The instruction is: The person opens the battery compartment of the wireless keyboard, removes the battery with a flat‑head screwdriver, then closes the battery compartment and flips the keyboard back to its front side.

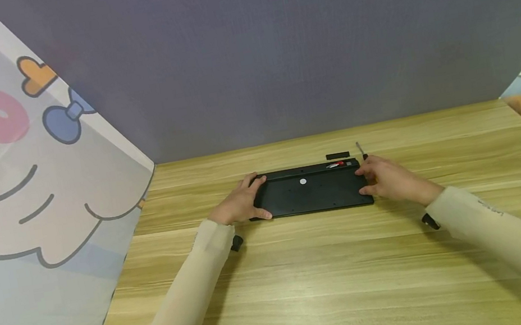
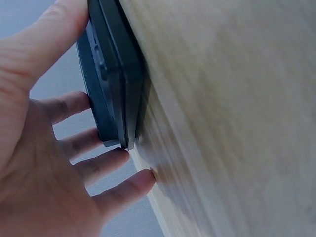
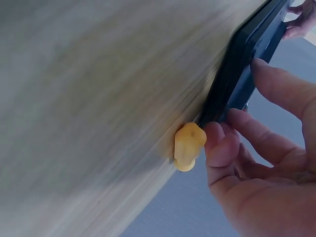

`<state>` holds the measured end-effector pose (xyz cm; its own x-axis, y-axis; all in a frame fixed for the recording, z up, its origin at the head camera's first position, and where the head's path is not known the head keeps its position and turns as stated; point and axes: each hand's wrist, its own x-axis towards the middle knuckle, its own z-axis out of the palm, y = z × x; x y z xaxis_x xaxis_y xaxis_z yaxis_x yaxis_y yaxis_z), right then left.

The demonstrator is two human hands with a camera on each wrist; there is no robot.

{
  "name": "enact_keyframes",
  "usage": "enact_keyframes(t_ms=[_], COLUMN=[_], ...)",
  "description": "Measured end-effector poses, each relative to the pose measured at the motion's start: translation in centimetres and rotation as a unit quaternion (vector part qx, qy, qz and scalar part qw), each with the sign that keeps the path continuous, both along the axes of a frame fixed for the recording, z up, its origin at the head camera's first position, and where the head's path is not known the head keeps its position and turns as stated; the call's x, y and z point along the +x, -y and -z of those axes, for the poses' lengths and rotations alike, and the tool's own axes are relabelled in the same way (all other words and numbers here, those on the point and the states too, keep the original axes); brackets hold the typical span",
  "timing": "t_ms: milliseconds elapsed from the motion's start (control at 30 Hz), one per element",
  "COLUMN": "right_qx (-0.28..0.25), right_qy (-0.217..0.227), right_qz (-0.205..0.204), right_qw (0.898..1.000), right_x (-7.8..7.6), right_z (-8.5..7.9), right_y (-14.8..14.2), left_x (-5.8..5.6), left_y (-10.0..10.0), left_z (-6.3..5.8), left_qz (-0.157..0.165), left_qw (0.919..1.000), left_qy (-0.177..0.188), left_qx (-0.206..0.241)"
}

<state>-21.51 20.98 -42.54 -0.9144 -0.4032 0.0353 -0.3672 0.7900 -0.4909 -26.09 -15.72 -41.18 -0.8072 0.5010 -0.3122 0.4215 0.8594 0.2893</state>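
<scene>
Keyboard (image 1: 314,194) lay lengthwise between the left hand (image 1: 241,202) and right hand (image 1: 388,178); we found each grip grasping the end nearest it.

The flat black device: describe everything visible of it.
The flat black device is long, rectangular and plastic-looking. A strip runs along its far edge; an open recess near its right end shows a red part. A white round spot marks its face. It lies on the wooden table, left hand and right hand touching its ends.
</scene>
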Motion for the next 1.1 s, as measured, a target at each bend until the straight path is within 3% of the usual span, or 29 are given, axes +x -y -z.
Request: enact_keyframes(t_ms=[300,800,1100], right_qx=[0.001,0.004,-0.003], right_qy=[0.003,0.009,0.019], right_qz=[0.000,-0.014,-0.012], right_qw=[1.000,1.000,1.000], right_x=[0.0,0.1,0.2], right_z=[0.1,0.0,-0.2], right_y=[-0.2,-0.2,0.0], left_x=[-0.2,-0.3,-0.6], left_y=[0.1,0.6,-1.3], left_z=[0.0,-0.1,-0.4], left_qz=[0.009,0.008,0.036], left_qw=[0.9999,0.9997,0.9958], left_qy=[-0.001,0.005,-0.072], left_qx=[-0.006,0.025,0.042])
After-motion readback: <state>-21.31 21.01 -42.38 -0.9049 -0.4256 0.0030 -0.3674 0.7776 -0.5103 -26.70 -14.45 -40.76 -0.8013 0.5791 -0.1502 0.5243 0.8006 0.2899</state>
